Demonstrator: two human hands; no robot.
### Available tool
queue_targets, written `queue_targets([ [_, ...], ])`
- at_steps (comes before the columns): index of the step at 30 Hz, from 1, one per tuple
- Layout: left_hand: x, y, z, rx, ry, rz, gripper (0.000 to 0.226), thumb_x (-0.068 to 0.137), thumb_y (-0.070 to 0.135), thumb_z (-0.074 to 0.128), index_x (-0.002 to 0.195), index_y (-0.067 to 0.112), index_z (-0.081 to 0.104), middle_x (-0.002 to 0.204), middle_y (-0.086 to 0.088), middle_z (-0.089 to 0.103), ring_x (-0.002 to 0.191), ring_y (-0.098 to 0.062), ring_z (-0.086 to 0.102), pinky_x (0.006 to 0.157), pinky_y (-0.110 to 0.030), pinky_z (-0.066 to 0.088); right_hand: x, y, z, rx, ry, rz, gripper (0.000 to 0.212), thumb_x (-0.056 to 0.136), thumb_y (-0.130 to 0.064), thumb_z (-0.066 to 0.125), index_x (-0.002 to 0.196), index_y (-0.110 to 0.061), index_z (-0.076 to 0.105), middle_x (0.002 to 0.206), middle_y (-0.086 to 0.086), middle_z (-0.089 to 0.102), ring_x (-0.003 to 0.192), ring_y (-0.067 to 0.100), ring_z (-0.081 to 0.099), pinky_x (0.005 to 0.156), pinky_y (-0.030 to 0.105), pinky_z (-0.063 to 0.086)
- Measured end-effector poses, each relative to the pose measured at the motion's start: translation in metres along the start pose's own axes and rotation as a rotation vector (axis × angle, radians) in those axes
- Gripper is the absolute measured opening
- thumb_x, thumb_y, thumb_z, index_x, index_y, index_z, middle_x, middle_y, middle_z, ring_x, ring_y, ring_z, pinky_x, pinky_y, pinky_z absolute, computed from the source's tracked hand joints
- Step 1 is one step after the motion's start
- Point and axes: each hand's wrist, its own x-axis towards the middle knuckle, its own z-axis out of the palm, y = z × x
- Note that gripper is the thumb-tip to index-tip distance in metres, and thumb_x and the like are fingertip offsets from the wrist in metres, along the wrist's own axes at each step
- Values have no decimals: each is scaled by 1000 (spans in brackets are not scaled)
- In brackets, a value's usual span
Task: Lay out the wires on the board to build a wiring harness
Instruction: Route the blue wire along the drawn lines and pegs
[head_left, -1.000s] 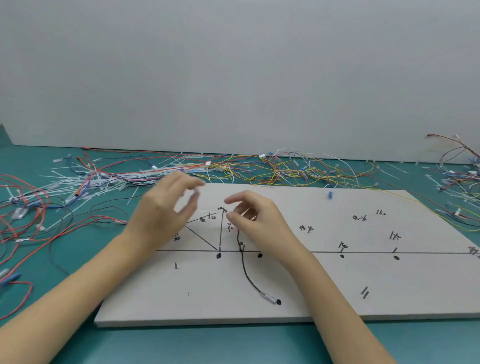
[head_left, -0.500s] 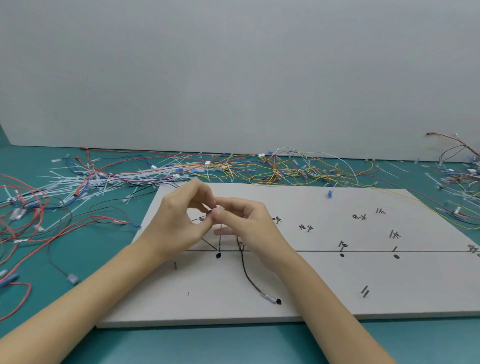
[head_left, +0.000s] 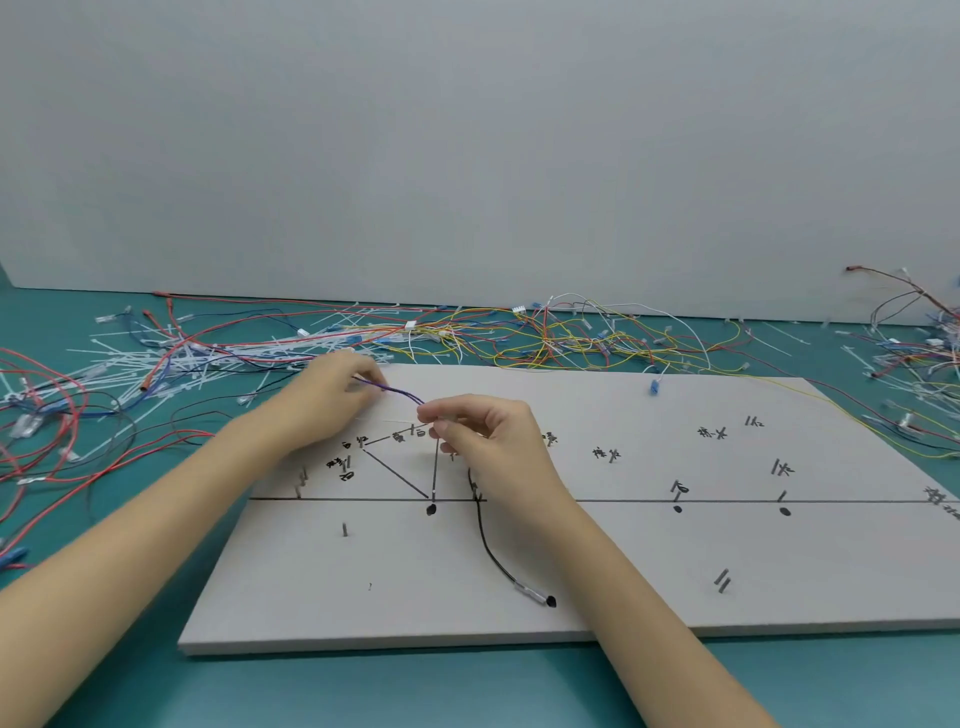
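Stretching a purple wire (head_left: 390, 391) between our two hands, we hold it above the gray board's (head_left: 649, 561) upper-left area, at about 11 o'clock from the board's centre.

Our left hand (head_left: 332, 400) grips one end, our right hand (head_left: 480, 431) pinches the other between thumb and fingertips, seemingly with a thin white strand too. At 6 o'clock from our right hand a black wire (head_left: 488, 545) lies on the board; loose wires (head_left: 519, 338) litter the teal table (head_left: 467, 686) beyond.
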Motion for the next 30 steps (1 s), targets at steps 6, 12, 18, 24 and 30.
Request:
queue_targets([
  [6,21,-30,-5,-20,136,-91,15,93,18,61,89,7,70,96,-8,63,94,-25,53,74,-30,33,1,-5,-11,25,48,-32,28,90,5,55,97,-16,74,94,2,72,87,23,66,78,35,54],
  [12,15,-36,-16,-146,235,-102,23,98,28,53,86,23,72,97,-1,65,94,-19,54,74,-30,36,5,-15,-33,285,190,-27,18,95,-1,55,108,-9,65,97,8,74,79,19,69,72,28,58],
  [18,-2,3,-31,-478,258,-77,12,93,19,61,90,22,72,75,0,72,68,-19,65,67,-29,50,6,-19,-42,473,183,82,14,95,-13,59,100,-2,65,92,13,75,80,20,71,69,25,57],
  [24,-29,34,-59,-495,-202,-82,34,77,21,78,106,38,70,82,-3,72,53,-17,60,47,-25,48,4,-22,-42,436,116,135,24,95,-26,58,85,-7,68,70,9,72,61,17,67,55,20,52],
  [30,-42,36,-83,-449,-858,-121,68,71,50,79,132,46,48,118,-1,69,88,-21,68,66,-29,54,3,-23,-40,391,13,150,30,93,-32,59,79,-6,67,60,7,66,52,15,59,49,21,47],
])
